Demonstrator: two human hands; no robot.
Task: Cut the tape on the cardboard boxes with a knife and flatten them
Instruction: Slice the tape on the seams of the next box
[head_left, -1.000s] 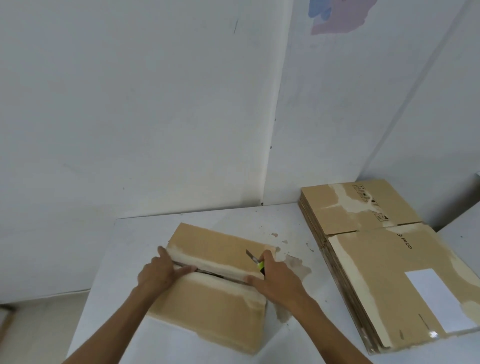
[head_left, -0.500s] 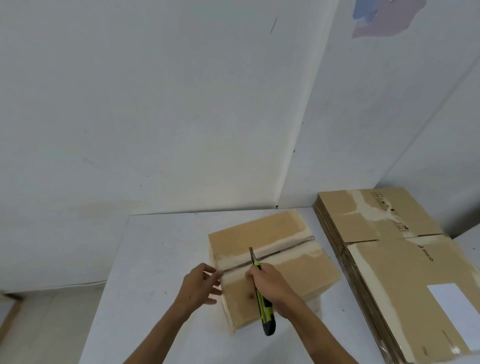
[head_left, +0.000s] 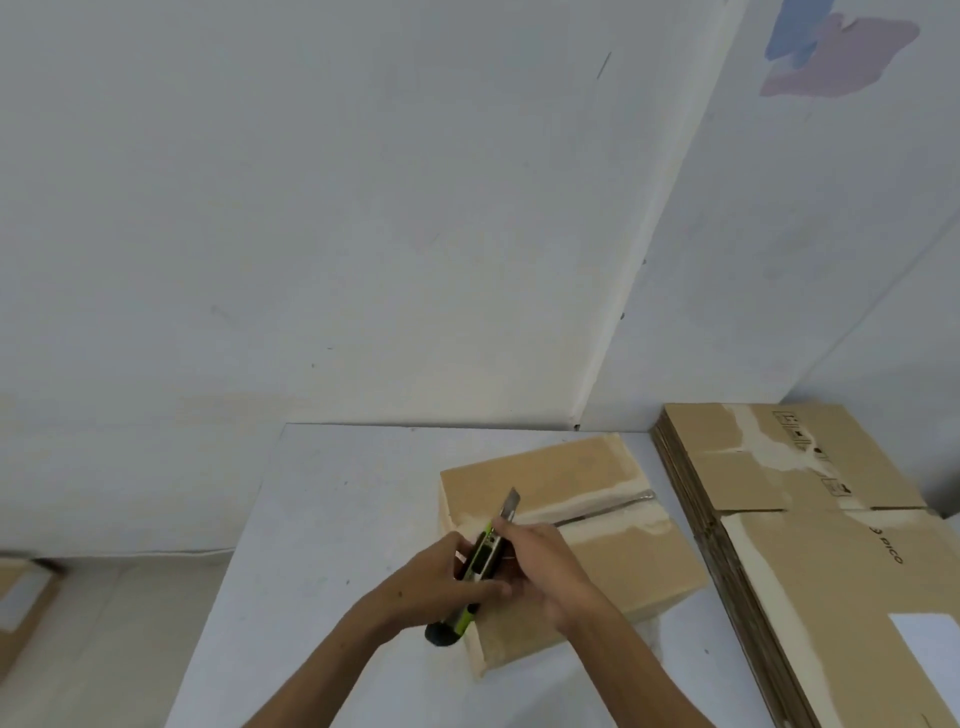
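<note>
Nearest the camera, over the box's (head_left: 597, 540) front corner on the counter (head_left: 322, 519), the left hand (head_left: 441, 577) grips the knife (head_left: 480, 561) while the right hand (head_left: 545, 558) pinches near its slider. The blade is bare, so a slip could nick fingers. Beyond, the tape seam looks split; flattened boxes (head_left: 810, 545) lie right, cut off.

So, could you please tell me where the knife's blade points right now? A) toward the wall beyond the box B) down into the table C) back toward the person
A: both hands, left and right, hold the knife over the box, blade tip angled toward the wall.
</note>
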